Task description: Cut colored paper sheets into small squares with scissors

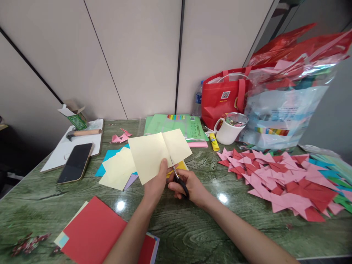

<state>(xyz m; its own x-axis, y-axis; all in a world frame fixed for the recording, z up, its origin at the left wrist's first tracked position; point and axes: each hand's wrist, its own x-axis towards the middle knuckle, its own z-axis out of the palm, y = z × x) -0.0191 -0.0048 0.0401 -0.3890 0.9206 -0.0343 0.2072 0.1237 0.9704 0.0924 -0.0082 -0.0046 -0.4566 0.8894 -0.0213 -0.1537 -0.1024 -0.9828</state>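
Scissors (181,186) cut cream paper (148,154), QR-coded red bag (216,106) behind.

The left hand (156,185) and right hand (192,186) are bare, as are both slim forearms (236,220).

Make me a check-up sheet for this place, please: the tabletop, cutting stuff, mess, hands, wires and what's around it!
Surface: green table, shiny, with a wood-like grain.
Job's things: pale yellow paper, with the blades of the scissors at it.
Clutter: phone, hammer, mug, glue stick, heap of folded paper.
Left hand: holding the pale yellow paper.
Right hand: holding the scissors.
Cables: nothing seen.
Surroundings: pale wall behind; red bag at the back, toward the right.
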